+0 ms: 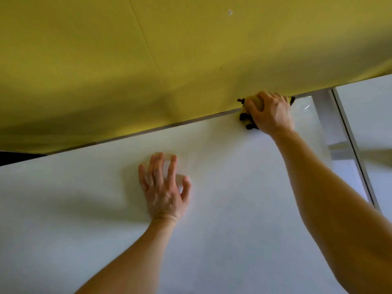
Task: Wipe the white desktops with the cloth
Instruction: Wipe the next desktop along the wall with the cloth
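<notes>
Head view, looking down over the desk. My left hand (164, 192) lies palm-down on the white surface (84, 209) with its fingers straight and spread; it holds nothing and casts a shadow to its left. My right hand (270, 112) reaches to the far edge of the same surface, its fingers curled over a bunched cloth (244, 118), yellow with dark edging, and presses it against the desktop. The cloth sits right where the surface meets the yellow partition (106, 60) that rises behind the desk, and it touches both. To the right, past a gap showing a grey metal frame (324, 115), lies a second white surface (369, 115), well apart from both hands.
</notes>
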### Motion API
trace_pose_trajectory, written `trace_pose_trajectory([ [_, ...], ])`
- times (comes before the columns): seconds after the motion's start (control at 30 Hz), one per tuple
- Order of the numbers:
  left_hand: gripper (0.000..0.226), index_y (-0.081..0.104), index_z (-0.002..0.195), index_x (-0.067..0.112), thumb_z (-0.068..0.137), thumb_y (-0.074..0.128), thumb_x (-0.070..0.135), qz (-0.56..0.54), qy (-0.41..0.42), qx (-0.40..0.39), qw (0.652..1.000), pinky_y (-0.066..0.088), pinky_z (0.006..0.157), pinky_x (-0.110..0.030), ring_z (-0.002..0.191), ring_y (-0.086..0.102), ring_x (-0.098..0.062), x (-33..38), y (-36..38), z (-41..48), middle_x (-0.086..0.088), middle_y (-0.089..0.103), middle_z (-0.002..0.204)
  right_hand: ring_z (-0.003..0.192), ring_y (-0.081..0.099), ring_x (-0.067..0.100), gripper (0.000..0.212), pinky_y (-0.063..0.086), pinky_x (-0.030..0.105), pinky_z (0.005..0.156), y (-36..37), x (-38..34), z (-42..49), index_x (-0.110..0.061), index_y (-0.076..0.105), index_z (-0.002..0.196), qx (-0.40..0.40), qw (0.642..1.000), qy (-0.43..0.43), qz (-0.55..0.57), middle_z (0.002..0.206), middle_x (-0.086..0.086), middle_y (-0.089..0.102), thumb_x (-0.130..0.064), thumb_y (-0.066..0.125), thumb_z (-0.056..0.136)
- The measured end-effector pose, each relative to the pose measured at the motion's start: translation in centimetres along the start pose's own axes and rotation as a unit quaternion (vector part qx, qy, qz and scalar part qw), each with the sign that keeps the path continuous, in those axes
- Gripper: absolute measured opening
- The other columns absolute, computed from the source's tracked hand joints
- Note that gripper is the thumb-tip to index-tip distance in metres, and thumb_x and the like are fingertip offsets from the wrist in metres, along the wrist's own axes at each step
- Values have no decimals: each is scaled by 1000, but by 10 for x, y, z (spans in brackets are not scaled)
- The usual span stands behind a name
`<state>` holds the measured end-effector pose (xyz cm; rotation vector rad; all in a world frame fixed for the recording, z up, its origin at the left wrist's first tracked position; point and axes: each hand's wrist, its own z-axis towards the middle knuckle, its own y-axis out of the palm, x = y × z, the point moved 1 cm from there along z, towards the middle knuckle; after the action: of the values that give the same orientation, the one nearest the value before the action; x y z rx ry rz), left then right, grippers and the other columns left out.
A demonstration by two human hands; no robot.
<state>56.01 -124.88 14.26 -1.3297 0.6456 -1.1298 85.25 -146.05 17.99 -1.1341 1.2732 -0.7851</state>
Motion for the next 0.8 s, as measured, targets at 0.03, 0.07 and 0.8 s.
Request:
trace_pose_trajectory([
  [0.03,58,62,152,16,98,63,39,1,1,2,1000,24,127,-69,156,42,-41,0,0,0,-20,48,164,102,63,39,58,41,45,101,2,-7,-3,-13,70,97,20,999,38,-17,102,16,74,-63,40,91],
  [0.07,57,62,152,16,99,62,38,-1,4,4,1000,24,127,-69,156,42,-42,0,0,0,-20,48,163,103,64,39,58,41,46,103,9,-26,-8,-14,71,96,30,997,64,-35,102,16,74,-61,40,89],
  [0.8,51,62,152,19,105,56,37,-23,-4,10,1000,22,128,-69,156,42,-41,2,-3,4,-18,48,164,100,64,33,39,39,43,101,62,-164,-50,-17,68,94,6,999,13,-37,99,8,73,-50,48,93],
])
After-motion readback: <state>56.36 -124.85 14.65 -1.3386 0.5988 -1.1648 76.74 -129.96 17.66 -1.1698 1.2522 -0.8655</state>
